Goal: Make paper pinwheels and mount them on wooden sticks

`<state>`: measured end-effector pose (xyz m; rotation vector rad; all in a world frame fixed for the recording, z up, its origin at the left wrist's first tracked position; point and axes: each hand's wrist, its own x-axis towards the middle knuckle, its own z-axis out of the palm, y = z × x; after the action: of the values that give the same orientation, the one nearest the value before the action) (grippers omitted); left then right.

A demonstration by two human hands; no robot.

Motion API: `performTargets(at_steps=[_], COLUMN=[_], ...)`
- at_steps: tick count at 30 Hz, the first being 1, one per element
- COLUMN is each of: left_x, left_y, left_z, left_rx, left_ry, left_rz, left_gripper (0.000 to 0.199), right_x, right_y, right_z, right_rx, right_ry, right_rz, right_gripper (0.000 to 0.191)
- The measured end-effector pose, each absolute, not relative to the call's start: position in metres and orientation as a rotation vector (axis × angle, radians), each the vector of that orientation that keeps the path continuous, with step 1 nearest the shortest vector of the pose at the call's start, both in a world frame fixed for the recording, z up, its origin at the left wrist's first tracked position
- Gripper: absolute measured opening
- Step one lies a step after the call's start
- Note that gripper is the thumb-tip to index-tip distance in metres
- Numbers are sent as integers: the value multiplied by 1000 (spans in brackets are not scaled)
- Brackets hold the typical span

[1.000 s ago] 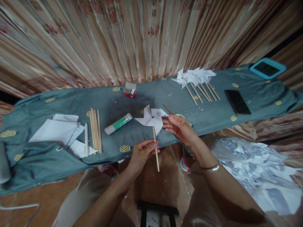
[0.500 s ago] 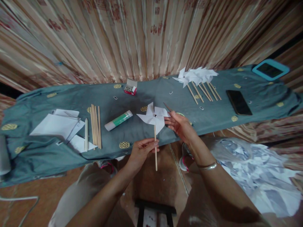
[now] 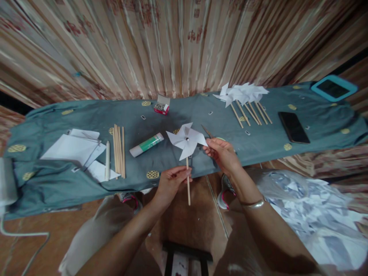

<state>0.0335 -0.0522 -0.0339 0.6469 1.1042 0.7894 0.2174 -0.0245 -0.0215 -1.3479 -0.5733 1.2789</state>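
Pinched by its stick [image 3: 189, 193] in the left hand [image 3: 171, 183] at the near edge of the tabletop [image 3: 135, 122], the pinwheel [image 3: 181, 143] risked tearing around its pin [image 3: 186, 138] if the right hand [image 3: 224, 155], beside one blade [image 3: 199, 138], gripping or only touching I couldn't tell, pulled too hard.

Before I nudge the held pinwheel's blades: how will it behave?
The pinwheel probably turns about the shiny pin at its centre. Its blades look like thin paper, so likely light and easily creased. The stick in the left hand looks straight and wooden, so probably stiff.
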Motion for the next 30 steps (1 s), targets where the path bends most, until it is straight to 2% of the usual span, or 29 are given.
performTargets(at_steps=[18,30], left_x=[30,31], left_y=[-46,-46], left_z=[-32,-33], left_rx=[666,676], left_ry=[1116,1118], left_rz=[885,893], left_gripper=[33,33], right_x=[199,190], right_y=[-30,-33], right_z=[-24,-30], right_rx=[-1268,-1215], right_ry=[-758,-861], right_rz=[1446,1470], right_gripper=[40,35])
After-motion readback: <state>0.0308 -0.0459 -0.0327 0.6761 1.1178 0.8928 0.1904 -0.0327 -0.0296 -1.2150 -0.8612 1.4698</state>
